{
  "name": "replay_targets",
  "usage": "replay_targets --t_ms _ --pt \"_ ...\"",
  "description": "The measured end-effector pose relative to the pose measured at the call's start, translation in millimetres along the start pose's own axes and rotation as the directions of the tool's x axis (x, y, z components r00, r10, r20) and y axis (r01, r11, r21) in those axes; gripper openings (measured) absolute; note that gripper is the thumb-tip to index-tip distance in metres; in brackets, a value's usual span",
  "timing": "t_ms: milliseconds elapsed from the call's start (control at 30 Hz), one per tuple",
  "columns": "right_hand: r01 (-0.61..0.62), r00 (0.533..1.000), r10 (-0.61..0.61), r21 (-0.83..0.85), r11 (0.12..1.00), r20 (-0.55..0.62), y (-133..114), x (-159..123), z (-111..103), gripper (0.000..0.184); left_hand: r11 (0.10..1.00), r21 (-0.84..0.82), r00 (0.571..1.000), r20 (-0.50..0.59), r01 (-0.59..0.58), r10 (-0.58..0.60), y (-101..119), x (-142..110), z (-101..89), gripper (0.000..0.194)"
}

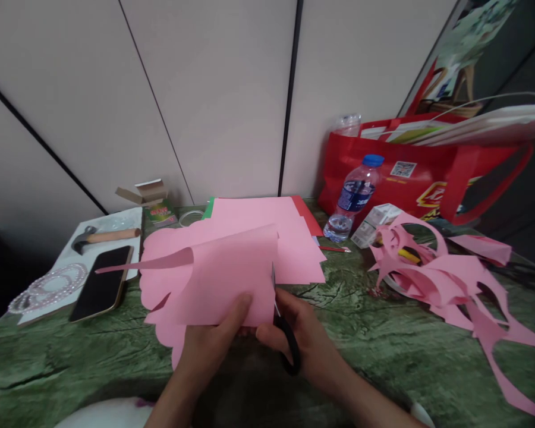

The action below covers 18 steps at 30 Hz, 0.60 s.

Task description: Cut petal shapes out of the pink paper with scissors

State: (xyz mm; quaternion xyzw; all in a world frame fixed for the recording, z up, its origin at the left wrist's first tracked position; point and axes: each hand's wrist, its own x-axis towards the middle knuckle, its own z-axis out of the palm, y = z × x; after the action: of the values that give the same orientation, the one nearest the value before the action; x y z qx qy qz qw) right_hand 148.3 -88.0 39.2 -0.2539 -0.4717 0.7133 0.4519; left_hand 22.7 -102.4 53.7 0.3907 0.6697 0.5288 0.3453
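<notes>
The left hand (214, 345) has its fingers closed on the lower edge of the pink sheet (232, 279), thumb on top. The right hand (305, 336) grips the black-handled scissors (289, 348), blades at the sheet's right edge; whether they bite into it is hard to tell. The sheet is held above scalloped pink paper (163, 238) on the green tabletop (352, 321). Beyond lies a stack of pink sheets (258, 208).
</notes>
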Motion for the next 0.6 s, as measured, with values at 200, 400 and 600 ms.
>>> replay_targets --t_ms 200,400,600 --pt "-0.002 1.0 0.002 -0.025 1.0 0.005 1.9 1.5 -0.9 0.035 0.999 0.032 0.998 0.053 -0.015 0.013 3.8 -0.9 -0.4 0.026" --pt "0.004 1.0 -0.005 0.03 1.0 0.025 2.4 0.5 -1.9 0.031 0.999 0.047 0.998 0.064 -0.008 0.005 4.0 -1.2 -0.9 0.029" --pt "0.013 1.0 -0.013 0.028 1.0 0.013 2.6 1.0 -3.3 0.028 0.999 0.05 0.997 0.073 -0.015 0.011 5.0 -0.8 -1.4 0.03"
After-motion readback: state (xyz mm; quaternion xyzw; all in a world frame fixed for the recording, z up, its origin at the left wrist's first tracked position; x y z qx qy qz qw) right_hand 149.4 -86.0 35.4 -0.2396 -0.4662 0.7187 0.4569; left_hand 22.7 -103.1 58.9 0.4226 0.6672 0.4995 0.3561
